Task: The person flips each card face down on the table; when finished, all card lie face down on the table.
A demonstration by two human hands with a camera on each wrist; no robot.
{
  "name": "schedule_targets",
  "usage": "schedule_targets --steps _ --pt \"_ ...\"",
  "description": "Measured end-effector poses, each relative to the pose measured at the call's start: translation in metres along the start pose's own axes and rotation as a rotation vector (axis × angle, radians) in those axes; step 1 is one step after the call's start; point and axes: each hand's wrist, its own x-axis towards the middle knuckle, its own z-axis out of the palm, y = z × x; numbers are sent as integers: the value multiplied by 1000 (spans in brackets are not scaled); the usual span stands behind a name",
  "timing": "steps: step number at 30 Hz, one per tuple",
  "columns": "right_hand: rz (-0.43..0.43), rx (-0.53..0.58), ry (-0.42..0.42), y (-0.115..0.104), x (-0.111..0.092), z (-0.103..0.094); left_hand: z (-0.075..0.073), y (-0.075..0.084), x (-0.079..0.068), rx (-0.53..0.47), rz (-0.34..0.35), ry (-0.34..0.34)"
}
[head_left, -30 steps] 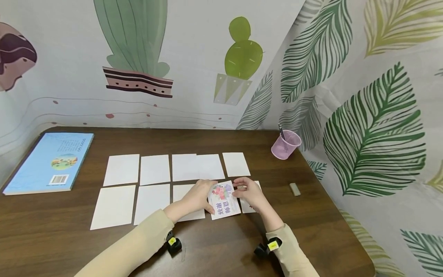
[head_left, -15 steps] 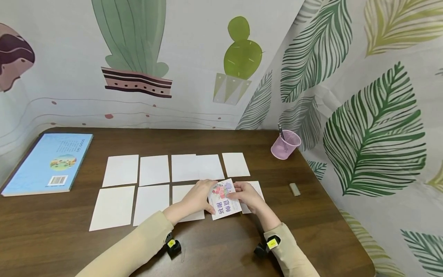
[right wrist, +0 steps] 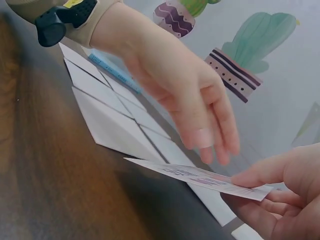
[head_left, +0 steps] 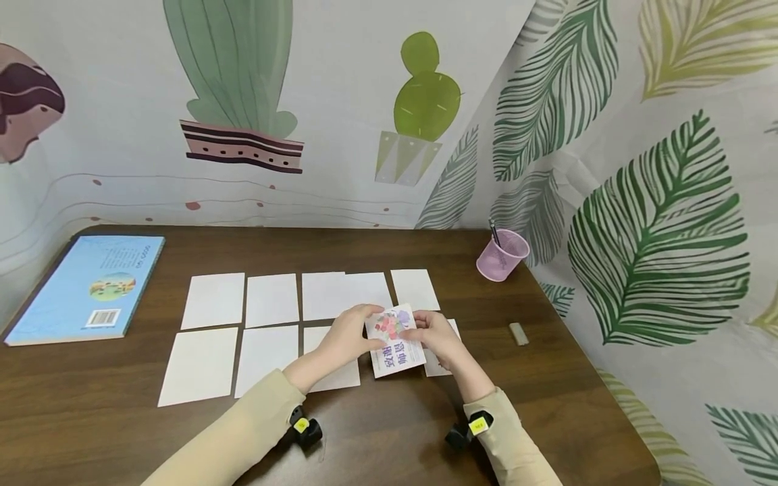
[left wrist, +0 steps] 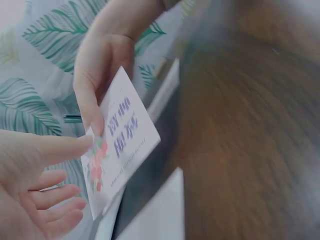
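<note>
A greeting card (head_left: 396,347) with red and purple flowers and purple lettering is tilted, lifted off the table. My right hand (head_left: 439,337) pinches it, thumb (right wrist: 267,172) on the printed face and fingers beneath. On the card's other side is my left hand (head_left: 346,332), fingers loosely extended. In the right wrist view, the left hand (right wrist: 175,85) hovers just above the card (right wrist: 200,179); in the left wrist view its thumb overlaps the card's flower end. Whether they touch I cannot tell. Another card (head_left: 436,364) lies partly hidden under the right hand.
Two rows of white cards (head_left: 200,364) lie on the brown table (head_left: 377,432). At far left is a blue book (head_left: 91,290). A pink pen cup (head_left: 501,256) stands at back right, with a small eraser-like block (head_left: 519,333) nearer me.
My right hand has taken hold of the flowered card, and the card has risen slightly. My left hand's thumb and fingers have spread away from the card's left edge.
</note>
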Motion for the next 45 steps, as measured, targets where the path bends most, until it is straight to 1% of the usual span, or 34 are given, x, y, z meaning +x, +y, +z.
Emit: schedule_targets --steps 4,6,9,11,14,16,18,20,24,27,28,30,32,34,35,37,41,43,45 --pt "-25 -19 43 -5 -2 3 -3 8 1 -84 -21 90" --pt "-39 -27 61 -8 -3 5 -5 12 1 -134 -53 105" --pt "-54 -25 79 -13 -6 8 -5 16 2 -175 -115 106" --pt "-64 -11 78 -19 -9 11 -6 18 3 -203 -157 94" --pt "-80 -3 74 -23 -10 13 -6 21 6 -256 -199 76" --pt "-92 2 70 -25 -10 15 -7 24 7 -290 -211 63" --pt "-103 1 62 -23 -8 17 -8 27 9 -307 -209 56" --pt "-123 1 46 -26 -9 19 -9 30 10 -288 -187 63" --pt "-165 -14 15 -30 -8 21 -12 34 12 -252 -167 94" --pt "-194 -10 -19 -31 -9 19 -13 34 13 -265 -161 104" --pt "-203 -9 -34 -31 -9 18 -13 33 13 -292 -161 98" --pt "-218 -15 -52 -30 -10 15 -13 31 13 -360 -182 86" --pt "-224 -39 -47 -28 -9 13 -13 29 13 -440 -215 78" --pt "-209 -65 -13 -26 -7 10 -13 28 12 -518 -247 73" --pt "-196 -76 13 -25 -6 10 -13 27 11 -539 -262 76" --pt "-171 -97 71 -21 -4 8 -12 25 11 -558 -270 77" --pt "-118 -109 183 -13 -1 4 -9 19 10 -545 -290 74" --pt "-96 -89 213 -9 1 2 -8 15 10 -538 -311 71" --pt "-70 -50 215 -5 3 0 -5 11 10 -542 -339 63"
